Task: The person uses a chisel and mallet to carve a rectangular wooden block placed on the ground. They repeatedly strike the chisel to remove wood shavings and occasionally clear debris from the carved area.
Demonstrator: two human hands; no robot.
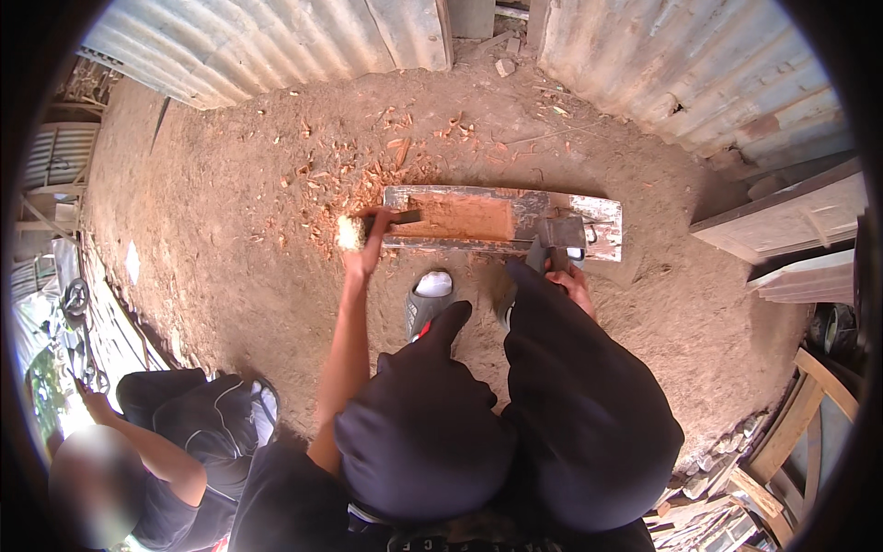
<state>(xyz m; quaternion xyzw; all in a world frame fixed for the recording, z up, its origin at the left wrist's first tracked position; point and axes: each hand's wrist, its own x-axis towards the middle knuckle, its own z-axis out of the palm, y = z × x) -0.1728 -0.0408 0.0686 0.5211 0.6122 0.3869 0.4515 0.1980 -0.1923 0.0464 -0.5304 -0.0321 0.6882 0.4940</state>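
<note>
A long wooden board [596, 212] with worn, flaking paint lies crosswise on the dirt ground in front of my feet. Bare reddish wood shows in a long carved-out hollow [464, 217] along its left and middle part. My left hand [366, 250] is closed around a chisel [407, 217], whose dark blade points right over the hollow's left end; its pale butt sticks out to the left. My right hand [574, 286] grips the handle of a hammer [560, 232], its dark blocky head over the board's right part. My knee partly hides the hammer's handle.
Wood chips [354, 184] are scattered left of and beyond the board. Corrugated metal sheets [699, 64] stand along the far side. Wooden panels [791, 216] lean at the right. A seated person [175, 474] is at the lower left. Scrap wood [713, 524] lies at lower right.
</note>
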